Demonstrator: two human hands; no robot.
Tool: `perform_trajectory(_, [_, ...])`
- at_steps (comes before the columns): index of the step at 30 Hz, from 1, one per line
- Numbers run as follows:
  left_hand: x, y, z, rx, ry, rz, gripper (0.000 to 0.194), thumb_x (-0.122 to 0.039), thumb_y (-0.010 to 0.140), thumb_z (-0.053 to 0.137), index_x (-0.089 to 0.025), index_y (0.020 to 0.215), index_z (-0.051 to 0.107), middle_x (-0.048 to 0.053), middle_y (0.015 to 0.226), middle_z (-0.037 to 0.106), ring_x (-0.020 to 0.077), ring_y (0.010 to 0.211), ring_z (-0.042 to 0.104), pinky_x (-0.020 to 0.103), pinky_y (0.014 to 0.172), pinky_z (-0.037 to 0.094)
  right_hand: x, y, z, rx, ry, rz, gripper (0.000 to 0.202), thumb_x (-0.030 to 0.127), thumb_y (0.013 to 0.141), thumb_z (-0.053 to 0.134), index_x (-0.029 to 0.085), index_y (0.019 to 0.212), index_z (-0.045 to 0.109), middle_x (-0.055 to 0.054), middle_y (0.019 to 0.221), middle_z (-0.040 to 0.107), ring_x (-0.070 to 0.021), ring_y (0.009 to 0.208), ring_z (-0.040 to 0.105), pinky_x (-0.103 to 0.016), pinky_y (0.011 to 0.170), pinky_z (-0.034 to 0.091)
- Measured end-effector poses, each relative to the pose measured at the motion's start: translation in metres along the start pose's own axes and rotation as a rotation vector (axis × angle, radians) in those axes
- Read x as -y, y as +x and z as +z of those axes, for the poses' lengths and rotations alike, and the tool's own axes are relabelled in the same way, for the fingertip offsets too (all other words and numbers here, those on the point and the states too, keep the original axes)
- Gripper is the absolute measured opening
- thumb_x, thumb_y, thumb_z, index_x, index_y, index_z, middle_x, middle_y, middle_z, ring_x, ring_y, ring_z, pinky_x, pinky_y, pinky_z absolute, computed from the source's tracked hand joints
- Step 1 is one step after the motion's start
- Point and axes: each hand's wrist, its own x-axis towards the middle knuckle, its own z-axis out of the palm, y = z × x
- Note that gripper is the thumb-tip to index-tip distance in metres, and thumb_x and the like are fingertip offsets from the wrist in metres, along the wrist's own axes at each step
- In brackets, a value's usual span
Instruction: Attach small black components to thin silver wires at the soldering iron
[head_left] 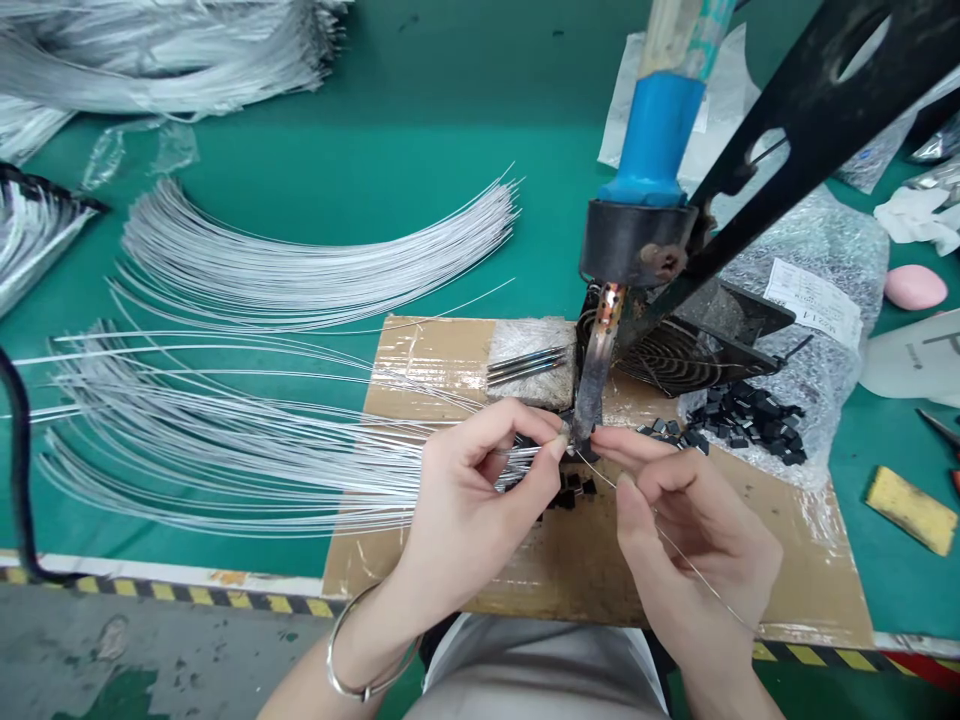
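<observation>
Hands meet right under the soldering iron tip [592, 400]. Left hand [465, 500] pinches a bunch of thin white wires [247, 450] that fan out toward 9 o'clock, fingertips touching the tip area. Right hand [690, 540] grips a single solder wire [675, 550] trailing off to 5 o'clock. Little black connectors [750, 420] are piled at 3 o'clock on the cardboard [420, 380].

The tip of the mounted grey metal soldering iron [596, 385] is hidden behind the fingers [551, 440]. What they pinch there is too small to tell. At ten o'clock, the bundled silver wires [150, 50] run off the edge, as does the black metal bracket [825, 110] at one o'clock.
</observation>
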Motion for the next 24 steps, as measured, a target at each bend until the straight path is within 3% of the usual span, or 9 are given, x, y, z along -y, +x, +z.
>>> perform_trajectory(11, [0.0007, 0.0000, -0.0002, -0.025, 0.037, 0.041, 0.014, -0.012, 0.086, 0.071, -0.020, 0.075, 0.072, 0.002, 0.082, 0.082, 0.0171, 0.074, 0.074, 0.023, 0.057, 0.051, -0.0063, 0.0012, -0.0049, 0.048, -0.045, -0.073, 0.023, 0.005, 0.093, 0.068, 0.024, 0.083, 0.061, 0.002, 0.122, 0.083, -0.0141, 0.107, 0.081, -0.023, 0.099, 0.060])
perform_trajectory(18, [0.0014, -0.0018, 0.0007, -0.034, 0.049, 0.052, 0.014, -0.013, 0.086, 0.072, -0.020, 0.075, 0.072, 0.003, 0.083, 0.083, 0.0181, 0.075, 0.076, 0.024, 0.058, 0.053, 0.0005, -0.0010, 0.0000, -0.005, -0.027, -0.020, 0.021, 0.009, 0.095, 0.067, 0.025, 0.081, 0.061, 0.001, 0.120, 0.083, -0.0160, 0.107, 0.081, -0.027, 0.100, 0.060])
perform_trajectory(24, [0.0028, -0.0011, 0.0010, -0.029, 0.050, 0.046, 0.014, -0.012, 0.085, 0.072, -0.020, 0.074, 0.072, 0.002, 0.081, 0.083, 0.0165, 0.071, 0.074, 0.023, 0.057, 0.052, -0.0021, -0.0015, -0.0003, -0.011, -0.105, -0.074, 0.021, 0.009, 0.095, 0.067, 0.025, 0.082, 0.060, 0.002, 0.121, 0.083, -0.0153, 0.101, 0.081, -0.028, 0.096, 0.061])
